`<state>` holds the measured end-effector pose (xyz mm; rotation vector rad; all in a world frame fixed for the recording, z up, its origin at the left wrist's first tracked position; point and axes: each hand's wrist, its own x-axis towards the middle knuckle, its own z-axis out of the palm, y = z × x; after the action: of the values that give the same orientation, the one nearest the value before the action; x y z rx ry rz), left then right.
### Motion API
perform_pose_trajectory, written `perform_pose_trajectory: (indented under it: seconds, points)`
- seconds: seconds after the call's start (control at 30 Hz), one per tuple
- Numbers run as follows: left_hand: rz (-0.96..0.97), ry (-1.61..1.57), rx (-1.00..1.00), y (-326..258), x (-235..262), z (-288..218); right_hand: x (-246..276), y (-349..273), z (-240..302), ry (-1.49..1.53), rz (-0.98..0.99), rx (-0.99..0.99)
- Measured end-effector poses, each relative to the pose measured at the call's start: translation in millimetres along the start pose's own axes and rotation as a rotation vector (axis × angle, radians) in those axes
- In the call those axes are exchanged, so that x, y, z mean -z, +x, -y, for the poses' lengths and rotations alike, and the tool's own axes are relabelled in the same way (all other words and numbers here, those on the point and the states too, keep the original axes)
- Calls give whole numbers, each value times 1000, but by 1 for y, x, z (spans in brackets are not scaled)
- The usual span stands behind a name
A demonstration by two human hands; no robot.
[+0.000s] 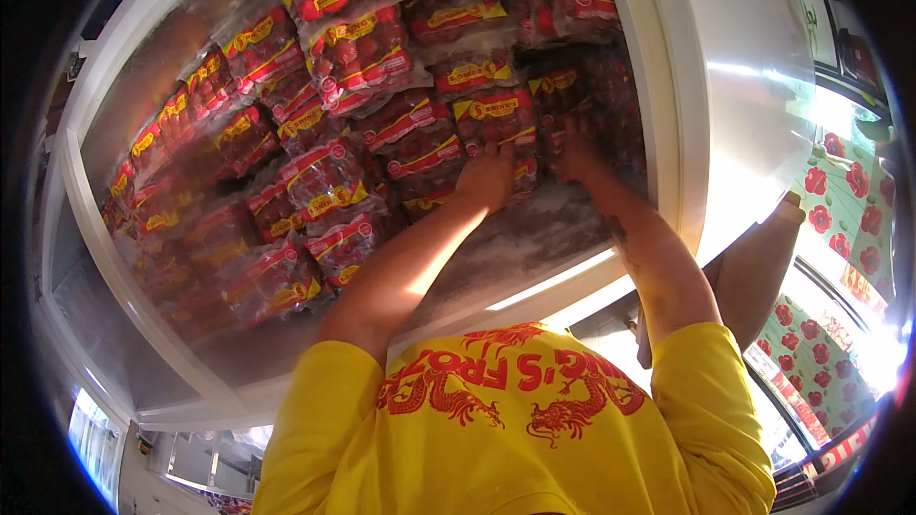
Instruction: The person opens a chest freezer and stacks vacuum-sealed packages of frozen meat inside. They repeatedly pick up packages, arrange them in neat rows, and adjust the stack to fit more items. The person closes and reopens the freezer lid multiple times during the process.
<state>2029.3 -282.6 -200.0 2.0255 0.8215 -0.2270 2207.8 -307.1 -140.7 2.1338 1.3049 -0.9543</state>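
My left hand [487,177] rests against the near end of a clear plastic pack of dark red food pieces [496,122] with a red and yellow label. Its fingers curl over the pack's edge. To the right, my right hand [580,154] reaches into shade among the packs, beside a darker pack [559,95]. Its fingers are dim and partly blurred, so their grip is unclear. Both forearms reach over the near rim of a white chest freezer [670,114]. What the pieces in the packs are, I cannot tell exactly.
Similar packs lie stacked in rows across the freezer, some upright [358,52] and others leaning at the left [286,277]. Frost covers the inner near wall [477,262]. A clear curved lid panel [759,86] stands at the right, near a poppy-patterned cloth [840,186].
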Motion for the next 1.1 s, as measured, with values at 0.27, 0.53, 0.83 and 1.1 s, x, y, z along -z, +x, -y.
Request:
perform_pose_trajectory:
  seconds: [0.27, 0.53, 0.83, 1.1]
  points:
    - [-172, -352, -288, 30, -27, 5, 19, -29, 4, 565, -186, 195]
    - [-156, 529, -213, 12, -23, -17, 41, -130, -10, 595, -139, 163]
    - [-34, 197, -134, 19, -8, -20, 16, -42, 12, 478, -113, 228]
    - [-14, 648, -140, -15, -45, -7, -24, 60, 36, 560, -262, 50]
